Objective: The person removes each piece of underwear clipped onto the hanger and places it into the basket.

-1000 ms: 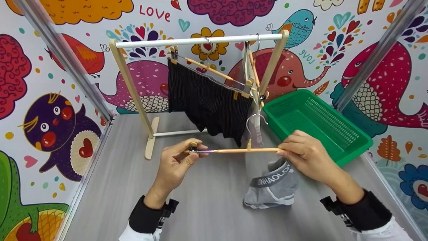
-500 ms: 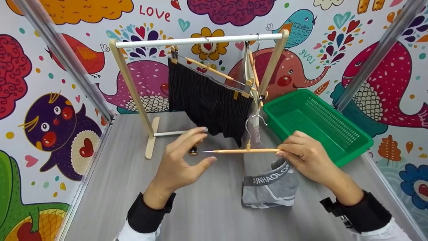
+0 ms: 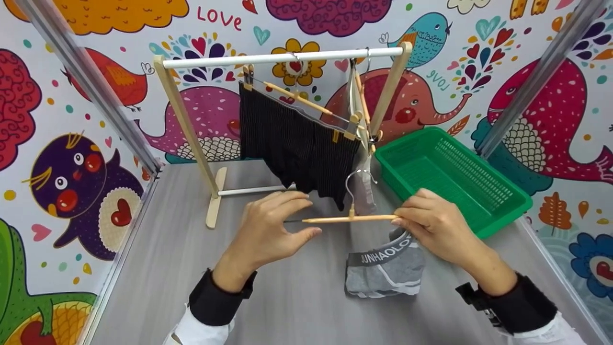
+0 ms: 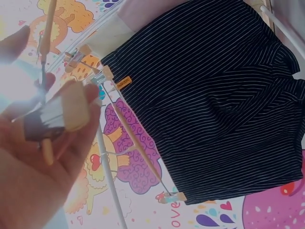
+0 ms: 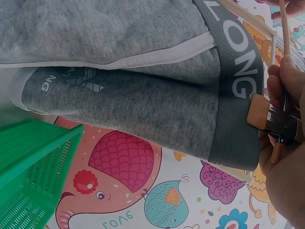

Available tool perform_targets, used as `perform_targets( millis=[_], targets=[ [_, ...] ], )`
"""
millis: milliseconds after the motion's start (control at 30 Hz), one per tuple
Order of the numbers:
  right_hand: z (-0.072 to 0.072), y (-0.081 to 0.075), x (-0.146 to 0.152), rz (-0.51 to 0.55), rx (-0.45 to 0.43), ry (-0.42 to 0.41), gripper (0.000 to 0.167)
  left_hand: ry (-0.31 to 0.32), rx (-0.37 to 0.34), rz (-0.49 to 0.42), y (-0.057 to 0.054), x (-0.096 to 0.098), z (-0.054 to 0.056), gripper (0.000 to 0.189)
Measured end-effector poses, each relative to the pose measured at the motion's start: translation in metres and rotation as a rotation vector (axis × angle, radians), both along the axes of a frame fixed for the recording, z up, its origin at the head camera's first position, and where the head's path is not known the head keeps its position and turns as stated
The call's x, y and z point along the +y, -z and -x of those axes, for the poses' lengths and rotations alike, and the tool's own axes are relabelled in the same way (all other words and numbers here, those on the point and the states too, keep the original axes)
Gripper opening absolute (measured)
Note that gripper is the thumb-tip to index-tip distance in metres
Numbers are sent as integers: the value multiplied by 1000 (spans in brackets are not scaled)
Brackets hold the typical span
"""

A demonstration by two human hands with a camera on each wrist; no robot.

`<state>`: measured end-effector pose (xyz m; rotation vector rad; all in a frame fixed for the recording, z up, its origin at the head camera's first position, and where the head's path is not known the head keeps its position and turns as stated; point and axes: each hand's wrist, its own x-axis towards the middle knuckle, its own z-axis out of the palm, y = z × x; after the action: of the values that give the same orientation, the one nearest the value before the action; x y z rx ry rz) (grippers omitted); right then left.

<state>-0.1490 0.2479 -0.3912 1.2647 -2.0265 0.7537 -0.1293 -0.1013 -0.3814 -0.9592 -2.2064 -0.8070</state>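
My right hand pinches the right end of a wooden clip hanger with a metal hook, held level above the table. Grey boxer briefs with a lettered dark waistband dangle from that end. In the right wrist view, a clip grips the waistband beside my fingers. At the hanger's other end is my left hand, thumb and fingers spread apart. The left clip shows in front of that palm in the left wrist view, with no cloth in it; the head view hides it behind the hand.
A small wooden rack with a white bar stands behind the hands. Black striped shorts hang there on a clip hanger, beside a pale garment seen edge-on. Right of the rack sits a green basket. Patterned walls enclose the table.
My left fingers have released the left clip and spread, and that hand has shifted slightly right. The briefs have swung a little and face forward more. My right hand keeps its hold.
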Motion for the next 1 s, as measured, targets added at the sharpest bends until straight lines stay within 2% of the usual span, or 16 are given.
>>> perform_targets(
  millis=[167, 300, 467, 600, 700, 833, 1000],
  targets=[
    [-4, -2, -2, -30, 34, 28, 30, 0, -3, 52, 3, -1, 1, 28],
    [-6, -3, -3, -46, 51, 52, 31, 38, 13, 50, 6, -1, 3, 17],
    [-5, -1, -2, -48, 30, 56, 32, 96, 84, 40, 12, 0, 6, 14],
    [-2, 2, 1, -30, -25, 53, 28, 92, 141, 51, 14, 1, 7, 16],
    [-3, 3, 5, -20, -104, 86, 29, 81, 160, 51, 15, 0, 6, 16],
    [-7, 1, 14, -13, -216, 132, 40, 83, 149, 39, 14, -2, 6, 15],
    [-7, 2, 22, 32, -287, 125, 46, 77, 128, 33, 14, -6, 4, 14]
  ],
)
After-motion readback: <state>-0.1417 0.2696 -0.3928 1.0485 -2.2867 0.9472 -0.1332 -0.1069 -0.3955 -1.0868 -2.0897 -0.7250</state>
